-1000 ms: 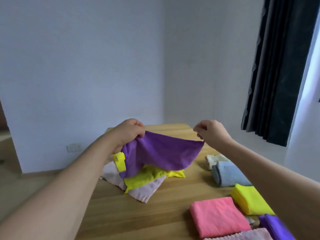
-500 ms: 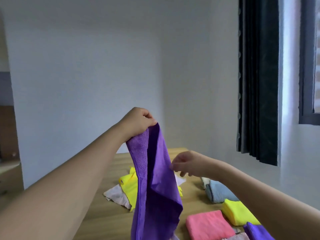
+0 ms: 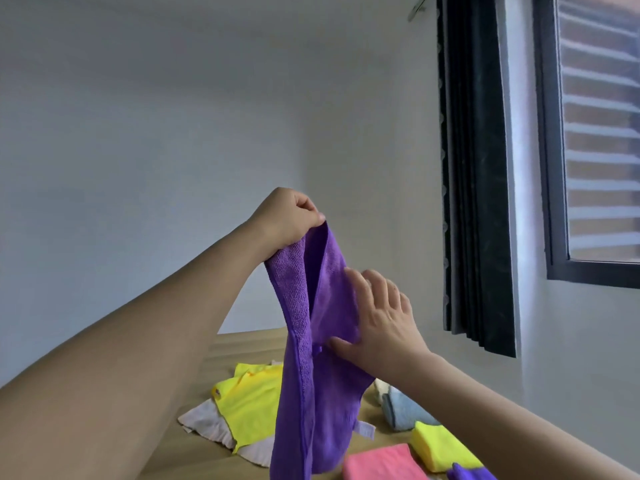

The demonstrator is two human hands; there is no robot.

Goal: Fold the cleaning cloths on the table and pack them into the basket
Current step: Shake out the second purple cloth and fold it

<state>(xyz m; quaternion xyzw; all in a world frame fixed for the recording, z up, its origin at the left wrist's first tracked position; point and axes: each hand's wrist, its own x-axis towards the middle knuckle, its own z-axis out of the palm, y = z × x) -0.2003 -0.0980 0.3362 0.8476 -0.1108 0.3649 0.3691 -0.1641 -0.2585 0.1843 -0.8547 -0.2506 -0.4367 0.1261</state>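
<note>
A purple cloth [image 3: 311, 403] hangs lengthwise above the wooden table [image 3: 194, 459]. My left hand [image 3: 287, 220] grips its top corner, raised high. My right hand [image 3: 377, 317] lies against the cloth's right side at mid-height, fingers spread and fairly straight. Under the hanging cloth, an unfolded yellow cloth [image 3: 249, 403] lies on a pale pink one [image 3: 207, 424]. Folded cloths sit at the lower right: pink [image 3: 381, 464], yellow [image 3: 440, 448], blue [image 3: 403, 412], cream [image 3: 381, 388] and purple [image 3: 467, 474]. No basket is in view.
A grey wall stands behind the table. At the right, a dark curtain [image 3: 478, 168] hangs beside a window [image 3: 599, 133].
My left hand has lifted the purple cloth higher so it hangs long. My right hand let go of its corner, dropped, then came flat against the cloth's side. The camera has tilted upward.
</note>
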